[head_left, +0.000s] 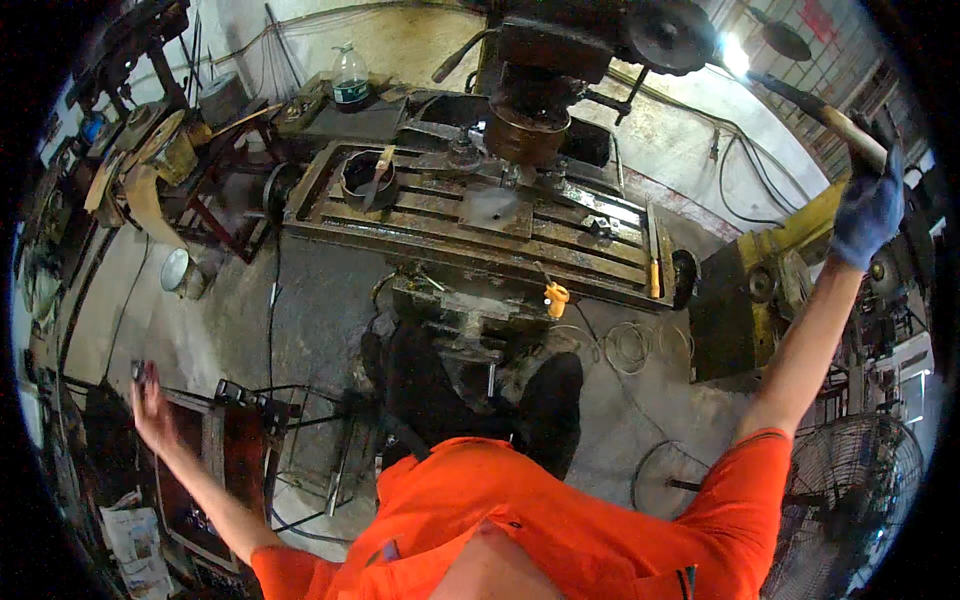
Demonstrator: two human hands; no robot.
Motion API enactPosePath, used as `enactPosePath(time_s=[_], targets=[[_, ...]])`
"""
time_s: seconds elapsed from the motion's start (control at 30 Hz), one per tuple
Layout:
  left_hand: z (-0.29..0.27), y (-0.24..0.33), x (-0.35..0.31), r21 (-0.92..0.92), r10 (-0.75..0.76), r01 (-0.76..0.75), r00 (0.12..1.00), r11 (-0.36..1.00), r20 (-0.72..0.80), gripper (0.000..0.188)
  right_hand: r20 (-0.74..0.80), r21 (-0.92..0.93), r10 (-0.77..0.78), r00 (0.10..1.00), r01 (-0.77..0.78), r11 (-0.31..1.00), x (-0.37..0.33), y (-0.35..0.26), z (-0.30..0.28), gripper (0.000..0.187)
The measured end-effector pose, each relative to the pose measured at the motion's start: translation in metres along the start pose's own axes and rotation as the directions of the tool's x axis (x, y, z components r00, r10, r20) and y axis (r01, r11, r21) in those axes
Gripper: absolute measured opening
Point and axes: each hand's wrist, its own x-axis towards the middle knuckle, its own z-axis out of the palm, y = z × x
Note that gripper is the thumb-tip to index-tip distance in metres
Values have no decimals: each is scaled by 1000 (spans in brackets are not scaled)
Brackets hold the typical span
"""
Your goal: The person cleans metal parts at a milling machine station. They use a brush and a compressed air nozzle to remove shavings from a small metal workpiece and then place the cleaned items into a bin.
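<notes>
My right hand [868, 212], in a blue-grey glove, is raised at the far right and closed round a light wooden handle [852, 134]. The handle runs on into a darker bar toward the machine head [550, 50]; whether they join cannot be told. My bare left hand [153, 412] is out at the far left, its fingers drawn together near a small greyish thing I cannot make out. Before me is a milling machine's slotted table [430, 228]. On it stand a dark round pot [362, 182] with a brush [382, 163] and a small metal block [598, 226].
An orange-yellow handle [556, 298] hangs at the table's front edge. A metal bucket [182, 272] is on the floor at left. A large clear bottle [350, 78] stands behind. Cables loop on the floor at right, near a yellow cabinet [735, 315] and a fan [850, 480].
</notes>
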Motion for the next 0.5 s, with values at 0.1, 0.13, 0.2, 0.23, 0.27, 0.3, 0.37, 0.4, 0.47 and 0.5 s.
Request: enactPosePath(time_s=[0.1,0.13,0.2,0.23,0.27,0.3,0.37,0.4,0.47,0.5], targets=[[91,-66,18,45,34,-40,991,998,129,42,98,216,408,908,-419,882,-56,-43,-16,28],[113,-80,17,100,12,-19,997,995,77,40,156,305,529,834,-550,777,-95,-55,-7,23],[171,-139,21,96,-33,2,946,995,322,29,391,405,690,610,-787,466,-172,-90,-17,18],[209,-157,12,106,-87,50,923,993,375,24,538,361,709,455,-885,294,-214,-103,-20,20],[214,-172,20,142,-142,100,935,985,324,19,720,214,641,265,-964,159,-263,-107,-16,17],[235,-186,11,111,-162,131,922,985,351,17,778,0,619,107,-985,171,-306,-124,-10,17],[255,-203,-4,88,-204,184,888,979,412,15,851,-82,510,-123,-991,-103,-364,-176,10,14],[257,-209,-8,89,-228,211,866,973,444,15,851,-240,435,-294,-955,-176,-372,-192,20,16],[278,-220,-22,78,-273,267,851,961,448,12,866,-365,333,-374,-926,-90,-437,-202,44,19],[275,-219,-27,73,-286,282,863,957,416,13,903,-298,275,-330,-943,-150,-422,-224,56,22]])
